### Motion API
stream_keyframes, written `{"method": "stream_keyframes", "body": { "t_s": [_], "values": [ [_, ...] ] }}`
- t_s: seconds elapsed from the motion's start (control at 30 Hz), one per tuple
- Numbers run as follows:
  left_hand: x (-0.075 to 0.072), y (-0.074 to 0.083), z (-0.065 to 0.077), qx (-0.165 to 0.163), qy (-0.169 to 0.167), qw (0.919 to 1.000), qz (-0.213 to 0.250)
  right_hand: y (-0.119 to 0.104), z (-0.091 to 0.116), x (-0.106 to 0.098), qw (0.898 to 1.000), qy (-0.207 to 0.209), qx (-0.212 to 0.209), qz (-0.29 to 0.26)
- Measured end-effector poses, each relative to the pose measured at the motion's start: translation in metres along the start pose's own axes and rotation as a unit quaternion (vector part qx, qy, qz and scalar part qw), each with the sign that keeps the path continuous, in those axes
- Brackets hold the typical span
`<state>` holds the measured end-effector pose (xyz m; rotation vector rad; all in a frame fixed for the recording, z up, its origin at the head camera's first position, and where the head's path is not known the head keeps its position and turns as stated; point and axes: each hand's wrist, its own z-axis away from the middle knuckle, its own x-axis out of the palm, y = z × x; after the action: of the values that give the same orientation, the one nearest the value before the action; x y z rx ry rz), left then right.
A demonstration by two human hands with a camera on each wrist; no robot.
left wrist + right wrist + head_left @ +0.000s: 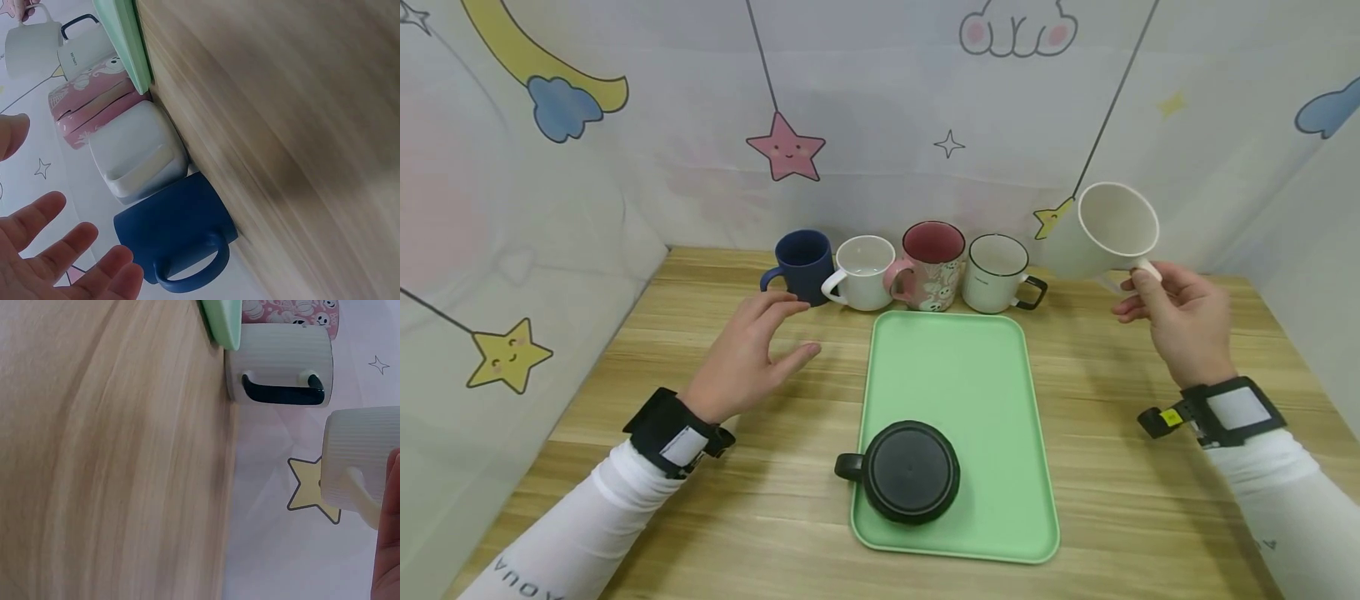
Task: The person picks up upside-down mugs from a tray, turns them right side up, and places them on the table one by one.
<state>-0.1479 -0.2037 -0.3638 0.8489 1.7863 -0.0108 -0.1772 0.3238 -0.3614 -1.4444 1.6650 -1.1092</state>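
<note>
Near zone. I have one green tray [951, 367] lying flat on the table [737, 517]. It carries one item: a black mug [912, 472], base up at the near end, handle overhanging the tray's left edge.

Middle zone. I read the left hand [741, 358] as released: fingers parted and slightly bent, thumb well apart, grasping nothing. Its nearest item is the blue mug [805, 268]. The right hand [1187, 321] pinches the handle of the raised mug [1101, 237] between thumb and fingers. I see this white, ribbed unit held clear of the table, tilted, its mouth toward the head camera.

Far zone. Four units stand upright in one row along the table's far edge, left to right: the blue mug, a plain white mug [865, 281], a pink mug [936, 271] with a dark red interior, and a black-rimmed mug [992, 279]. I count six mugs in total. Behind the row hangs a printed curtain [880, 92].
</note>
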Motion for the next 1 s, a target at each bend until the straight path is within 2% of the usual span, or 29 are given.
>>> {"method": "stream_keyframes", "body": {
  "t_s": [0.23, 0.47, 0.77, 1.0],
  "values": [
    [0.000, 0.000, 0.003, -0.016, -0.010, 0.9998, -0.005, 0.006, 0.000, 0.000, 1.000, -0.007, 0.013, 0.007],
    [-0.001, -0.002, 0.005, -0.016, -0.015, 0.9997, -0.014, 0.013, 0.001, 0.001, 0.999, -0.013, 0.024, 0.026],
    [0.001, -0.004, 0.008, -0.014, -0.024, 0.9993, -0.023, 0.016, 0.002, -0.001, 0.990, -0.021, 0.043, 0.132],
    [0.002, -0.005, 0.009, -0.018, -0.029, 0.9991, -0.026, 0.021, 0.002, -0.003, 0.985, -0.026, 0.055, 0.159]
  ]
}}
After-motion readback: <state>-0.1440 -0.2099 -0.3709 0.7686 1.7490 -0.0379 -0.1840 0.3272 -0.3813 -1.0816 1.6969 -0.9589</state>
